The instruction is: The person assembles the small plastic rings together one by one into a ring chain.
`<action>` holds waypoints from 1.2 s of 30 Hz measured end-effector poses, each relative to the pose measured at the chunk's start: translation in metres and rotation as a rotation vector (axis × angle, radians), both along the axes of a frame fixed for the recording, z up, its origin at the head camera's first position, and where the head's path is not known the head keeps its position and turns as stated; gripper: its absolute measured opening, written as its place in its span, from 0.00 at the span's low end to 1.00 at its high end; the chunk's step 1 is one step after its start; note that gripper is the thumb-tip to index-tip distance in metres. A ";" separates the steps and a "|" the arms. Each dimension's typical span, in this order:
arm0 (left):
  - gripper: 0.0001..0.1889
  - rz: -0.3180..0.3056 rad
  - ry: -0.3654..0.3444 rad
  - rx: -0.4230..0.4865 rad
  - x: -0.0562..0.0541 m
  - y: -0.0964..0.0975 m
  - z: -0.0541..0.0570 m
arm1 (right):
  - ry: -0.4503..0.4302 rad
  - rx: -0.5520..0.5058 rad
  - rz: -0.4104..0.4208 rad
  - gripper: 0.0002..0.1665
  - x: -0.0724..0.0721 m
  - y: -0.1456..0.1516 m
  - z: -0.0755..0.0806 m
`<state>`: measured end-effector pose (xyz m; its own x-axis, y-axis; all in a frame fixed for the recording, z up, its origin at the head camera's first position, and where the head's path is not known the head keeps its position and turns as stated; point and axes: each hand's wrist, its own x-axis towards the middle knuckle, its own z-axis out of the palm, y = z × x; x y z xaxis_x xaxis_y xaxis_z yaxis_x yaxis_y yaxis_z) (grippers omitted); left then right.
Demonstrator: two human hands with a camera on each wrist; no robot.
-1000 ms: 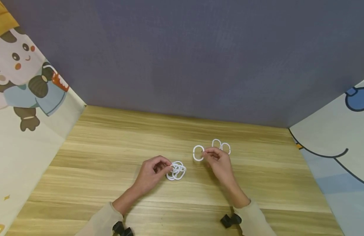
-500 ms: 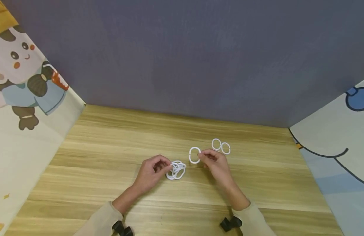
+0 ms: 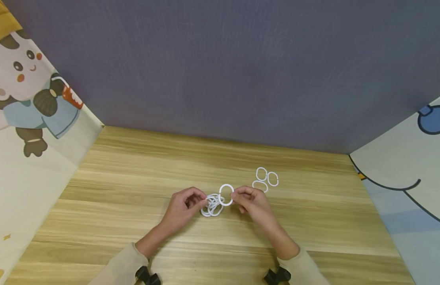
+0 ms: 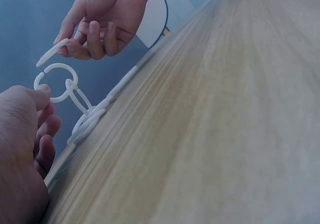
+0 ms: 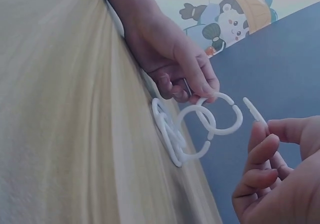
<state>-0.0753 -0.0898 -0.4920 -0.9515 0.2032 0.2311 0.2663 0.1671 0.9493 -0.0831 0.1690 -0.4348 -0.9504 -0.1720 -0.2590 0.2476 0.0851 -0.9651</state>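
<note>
Several white plastic curtain rings, oval with a small gap, are linked into a chain (image 3: 213, 215) that lies bunched on the wooden table. My left hand (image 3: 180, 209) pinches the chain's end ring (image 5: 239, 120) between thumb and index finger, raised off the wood in both wrist views. Another ring hangs from that one. My right hand (image 3: 256, 208) pinches a single loose ring (image 3: 226, 185) by its side. Its free edge overlaps the chain in the head view. In the wrist views this ring is seen nearly edge-on, close to the gap of the left hand's ring.
Three loose white rings lie beyond my right hand: a far one (image 3: 257, 174), one to its right (image 3: 278, 180) and a nearer one (image 3: 266, 188) partly hidden by the hand. A grey-blue panel (image 3: 220, 79) closes the table's back; printed panels (image 3: 63, 150) stand at both sides.
My right hand has brought its ring left and nearer to me, up to the chain. A third loose ring has come into sight behind it. My left hand has stayed in place.
</note>
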 end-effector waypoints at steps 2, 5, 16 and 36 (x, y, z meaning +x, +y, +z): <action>0.04 -0.001 -0.002 -0.006 0.000 0.000 0.000 | -0.005 -0.007 0.014 0.12 0.001 -0.001 -0.001; 0.04 -0.002 -0.007 -0.010 -0.001 0.000 -0.001 | -0.007 -0.010 0.027 0.11 0.002 -0.003 -0.003; 0.04 -0.018 0.024 -0.011 -0.001 0.000 -0.004 | -0.007 0.018 0.068 0.09 0.004 -0.005 -0.006; 0.05 0.018 0.006 -0.004 -0.002 0.001 -0.004 | -0.008 -0.032 -0.031 0.11 0.000 -0.003 -0.011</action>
<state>-0.0772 -0.0885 -0.4955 -0.9536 0.1874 0.2356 0.2685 0.1756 0.9471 -0.0826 0.1656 -0.4457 -0.9533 -0.1510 -0.2616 0.2575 0.0464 -0.9652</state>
